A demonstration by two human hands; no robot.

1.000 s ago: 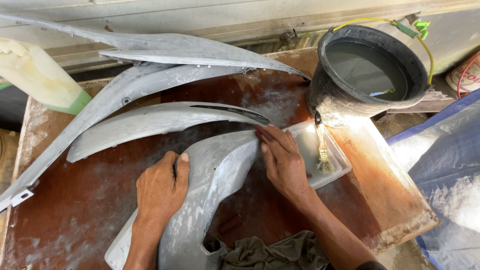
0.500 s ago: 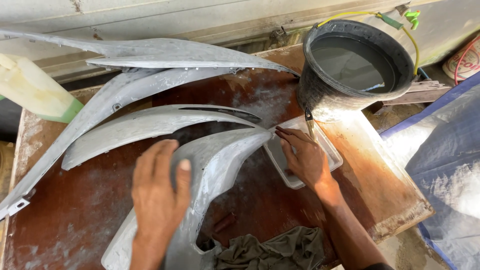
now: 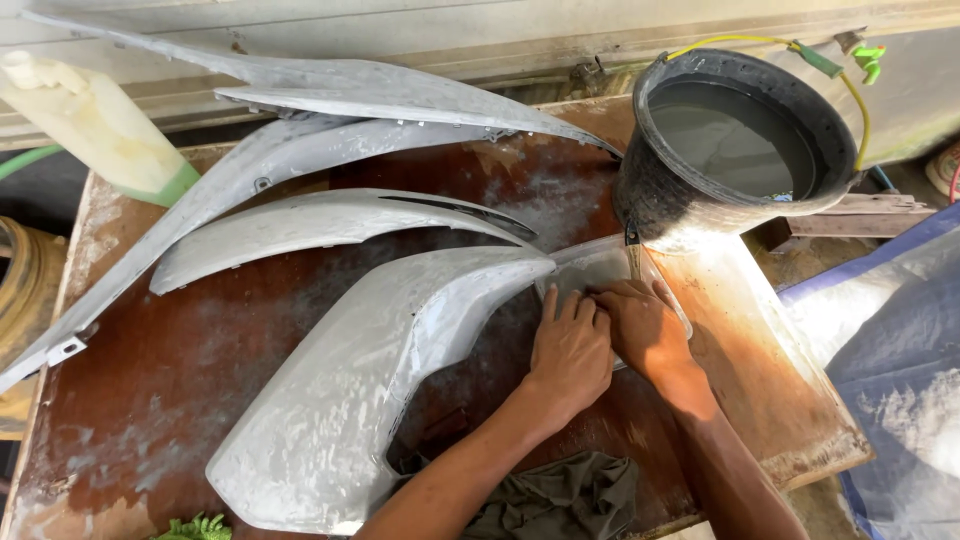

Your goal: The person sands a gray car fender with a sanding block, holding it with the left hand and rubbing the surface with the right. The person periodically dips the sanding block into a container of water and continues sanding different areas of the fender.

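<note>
Two hands, left hand and right hand, lie flat and open, side by side, pressing on one clear shallow tray beside the black bucket of water. Four grey dusty body panels spread across the wet brown table. One pale plastic jug stands far left, near a grey wall

Bottle: pale translucent plastic bottle with green base, lying tilted at the table's far left corner; no label legible
Bag: blue and clear plastic sheeting or sack at right, beside the table
Labels, signs, screens: none visible
</note>
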